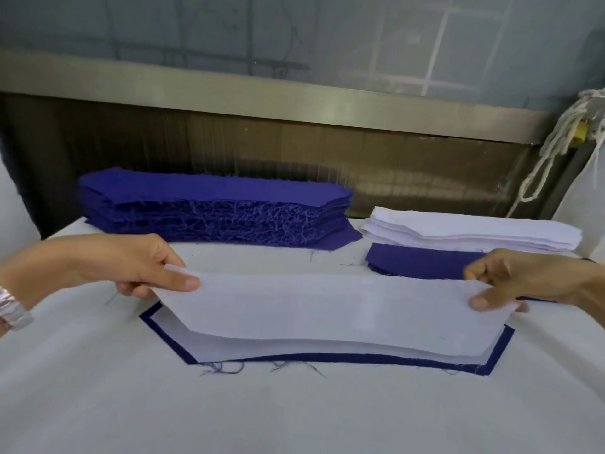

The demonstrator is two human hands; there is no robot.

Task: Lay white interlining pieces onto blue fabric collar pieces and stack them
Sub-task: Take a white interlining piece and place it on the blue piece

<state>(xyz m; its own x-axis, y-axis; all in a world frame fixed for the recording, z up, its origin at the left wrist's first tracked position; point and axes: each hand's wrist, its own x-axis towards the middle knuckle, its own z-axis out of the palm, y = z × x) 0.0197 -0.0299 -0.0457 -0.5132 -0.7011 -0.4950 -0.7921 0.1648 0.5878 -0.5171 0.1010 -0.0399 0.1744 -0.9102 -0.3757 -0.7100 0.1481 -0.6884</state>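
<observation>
A white interlining piece (pixel 334 309) is held by its two short ends, spread wide and lifted just above the table (pixel 294 414), near the middle of the view. Its left end is pinched by the left hand (pixel 140 267) at about nine o'clock, the thumb lying on top and the curled fingers underneath; a metal wristwatch (pixel 13 309) is worn on that wrist. Its right end is pinched in the same way by the right hand (pixel 523 280) at about three o'clock. Directly below the held piece, toward six o'clock, a blue collar piece (pixel 360 358) lies flat on the table, seen only as a dark border with loose threads along its near edge; another white layer (pixel 209 347) already rests on it. At about eleven o'clock a tall stack of blue pieces (pixel 212 208) with frayed edges stands at the far side of the table. At about two o'clock a lower stack of white interlining (pixel 468 231) is placed, with more blue fabric (pixel 415 260) just in front of it, partly hidden by the right hand. A white cord (pixel 556 152) hangs at the far right.
</observation>
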